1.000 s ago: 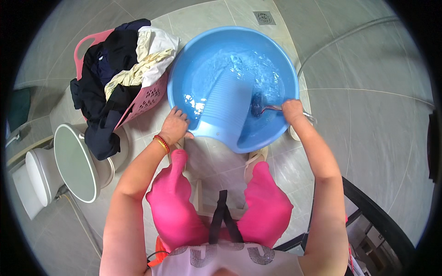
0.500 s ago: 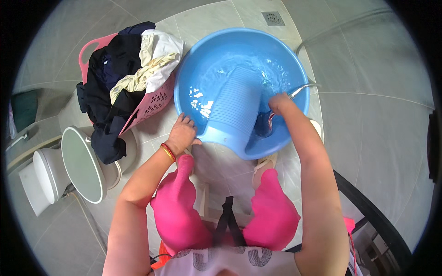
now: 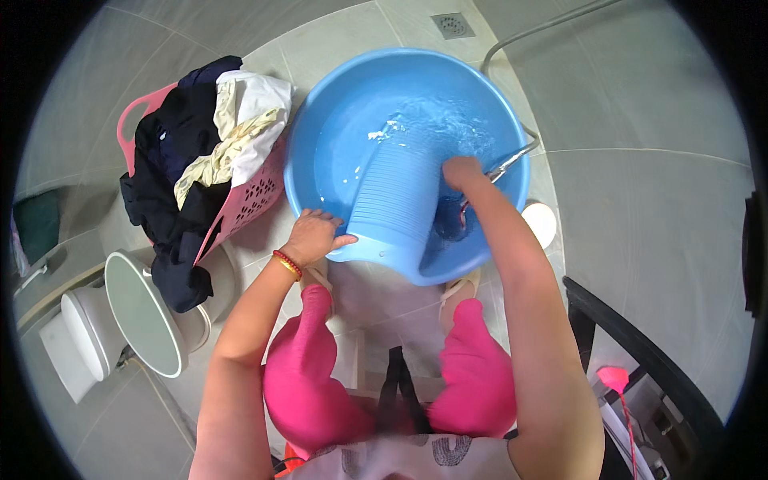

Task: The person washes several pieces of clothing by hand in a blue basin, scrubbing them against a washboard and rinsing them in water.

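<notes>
A large blue basin (image 3: pixel 308 132) holds moving water, and a blue ribbed washboard (image 3: pixel 394 196) slants down into it from the near rim. My left hand (image 3: pixel 312 235) rests on the near left rim, fingers spread, its thumb by the washboard's corner. Over the water at the right, my right hand (image 3: pixel 464 173) is closed around the silver end of a shower hose (image 3: pixel 512 160). Its outlet is hidden by the hand; the water ripples just beyond. Something dark with a reddish strip (image 3: pixel 463 214) lies right of the washboard; I cannot make out what it is.
At the left stands a pink basket (image 3: pixel 254 212) heaped with dark, white and cream clothes (image 3: pixel 180 144). Nearer are a bucket with a pale round lid (image 3: pixel 144 312) and a white toilet (image 3: pixel 84 336). A white round container (image 3: pixel 540 225) stands right of the basin; a floor drain (image 3: pixel 453 26) lies beyond.
My right hand has moved left toward the washboard with the hose end, and more of the hose shows. My left hand stays at the rim. The whole view has shifted slightly.
</notes>
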The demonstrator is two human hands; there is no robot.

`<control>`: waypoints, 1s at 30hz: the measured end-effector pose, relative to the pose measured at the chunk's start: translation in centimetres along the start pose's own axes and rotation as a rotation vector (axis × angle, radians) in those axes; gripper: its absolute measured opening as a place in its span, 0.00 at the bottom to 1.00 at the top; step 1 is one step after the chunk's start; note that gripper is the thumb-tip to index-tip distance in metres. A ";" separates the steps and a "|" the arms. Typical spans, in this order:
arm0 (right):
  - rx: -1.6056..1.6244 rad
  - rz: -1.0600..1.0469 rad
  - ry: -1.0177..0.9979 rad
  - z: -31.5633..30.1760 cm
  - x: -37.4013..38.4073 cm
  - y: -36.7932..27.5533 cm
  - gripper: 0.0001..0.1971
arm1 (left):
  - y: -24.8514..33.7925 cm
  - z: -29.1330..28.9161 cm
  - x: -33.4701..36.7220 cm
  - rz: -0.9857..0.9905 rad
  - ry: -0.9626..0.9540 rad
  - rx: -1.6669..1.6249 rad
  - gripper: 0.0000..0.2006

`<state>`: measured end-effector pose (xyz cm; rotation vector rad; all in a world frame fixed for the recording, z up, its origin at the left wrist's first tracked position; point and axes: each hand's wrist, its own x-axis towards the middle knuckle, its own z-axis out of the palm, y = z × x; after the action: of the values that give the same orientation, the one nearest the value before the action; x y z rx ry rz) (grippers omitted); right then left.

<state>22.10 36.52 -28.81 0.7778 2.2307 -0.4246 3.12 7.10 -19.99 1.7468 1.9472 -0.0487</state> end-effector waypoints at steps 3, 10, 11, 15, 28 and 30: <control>-0.193 -0.092 0.280 -0.9 -4.4 0.9 0.10 | 0.2 0.5 -0.1 0.010 0.013 -0.015 0.30; 0.409 0.402 0.403 0.2 -10.5 4.0 0.22 | 0.9 0.0 0.0 -0.034 -0.090 -0.023 0.28; 0.407 0.402 0.405 0.7 -9.6 4.0 0.22 | 1.0 -0.3 0.0 -0.042 -0.097 -0.040 0.28; 1.398 0.418 0.279 2.9 -5.4 3.8 0.19 | 1.2 -0.2 0.1 -0.032 -0.115 -0.041 0.28; 1.242 0.177 0.032 0.3 2.0 6.7 0.16 | 1.2 -0.3 0.1 -0.036 -0.142 -0.078 0.28; 1.306 0.298 0.069 1.0 2.2 6.8 0.18 | 1.3 -0.1 0.3 -0.016 -0.110 -0.050 0.27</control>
<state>25.80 42.08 -31.56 1.7210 1.6257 -1.7594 4.24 7.63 -19.59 1.6610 1.8672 -0.0988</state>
